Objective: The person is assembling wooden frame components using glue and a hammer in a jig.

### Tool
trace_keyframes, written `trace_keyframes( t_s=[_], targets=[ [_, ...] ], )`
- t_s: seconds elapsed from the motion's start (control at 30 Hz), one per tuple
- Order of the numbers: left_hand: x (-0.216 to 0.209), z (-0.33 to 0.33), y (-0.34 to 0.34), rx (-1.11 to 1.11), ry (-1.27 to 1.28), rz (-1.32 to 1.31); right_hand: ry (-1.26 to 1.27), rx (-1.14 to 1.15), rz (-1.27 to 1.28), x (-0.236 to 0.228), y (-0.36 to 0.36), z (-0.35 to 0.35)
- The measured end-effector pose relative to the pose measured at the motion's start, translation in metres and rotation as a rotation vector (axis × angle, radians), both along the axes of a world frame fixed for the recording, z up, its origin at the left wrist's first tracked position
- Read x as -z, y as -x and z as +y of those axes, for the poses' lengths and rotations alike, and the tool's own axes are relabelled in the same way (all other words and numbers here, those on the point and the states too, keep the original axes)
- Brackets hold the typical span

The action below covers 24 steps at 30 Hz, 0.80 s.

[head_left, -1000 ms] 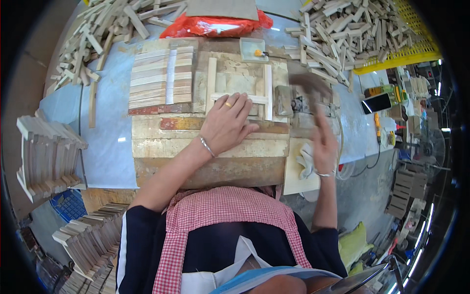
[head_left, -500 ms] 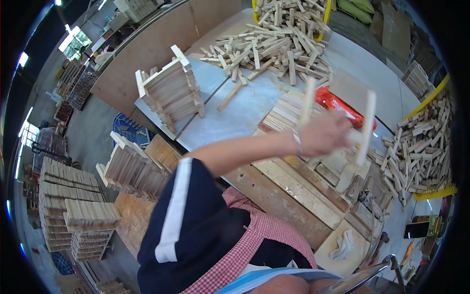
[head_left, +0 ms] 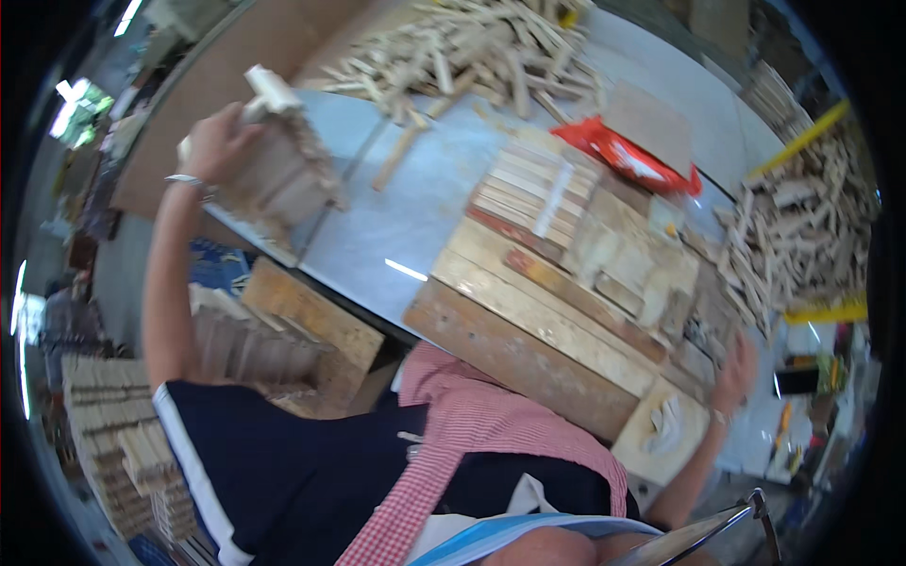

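At the far left of the table, my left hand (head_left: 225, 141) is closed over the top of a stack of wooden frames (head_left: 288, 174). Its fingers wrap round the uppermost wooden frame (head_left: 274, 90), though blur softens their outline. My right hand (head_left: 736, 373) is beside the right end of a worn wooden jig (head_left: 628, 274); motion smears its fingers, so whether they hold anything is unclear. Several flat wooden slats (head_left: 528, 193) lie side by side on the jig's far left part, with a pale stick (head_left: 554, 200) across them.
Loose wooden sticks are heaped at the back (head_left: 462, 57), and another pile (head_left: 802, 226) lies at the right by a yellow rim. A red plastic bag (head_left: 628, 160) sits behind the jig. More frame stacks (head_left: 255, 349) stand low on the left. A white cloth (head_left: 665, 424) lies near my right forearm.
My left hand has swung from above the jig, where it held a wooden frame, left to the stack. My right hand has come into view at the jig's right end. The view has shifted.
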<state>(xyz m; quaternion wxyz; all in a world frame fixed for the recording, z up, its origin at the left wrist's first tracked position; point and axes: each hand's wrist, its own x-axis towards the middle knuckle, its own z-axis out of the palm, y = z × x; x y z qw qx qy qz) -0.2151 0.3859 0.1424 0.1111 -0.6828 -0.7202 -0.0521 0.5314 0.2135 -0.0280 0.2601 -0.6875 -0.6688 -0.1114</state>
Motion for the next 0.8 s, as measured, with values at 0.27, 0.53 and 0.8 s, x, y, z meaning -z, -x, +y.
trace_keyframes(
  t_s=[0.27,0.53,0.8],
  targets=[
    [0.009,0.000,0.038,0.076,0.076,-0.151,0.021,-0.746,0.049,-0.001,0.292,0.160],
    [-0.007,-0.012,0.035,0.068,-0.016,-0.295,-0.225,-0.847,-0.181,0.029,0.353,0.167],
    [0.015,-0.027,-0.149,0.549,-0.255,-0.333,0.096,-0.398,0.771,-0.026,0.260,0.174]
  ],
)
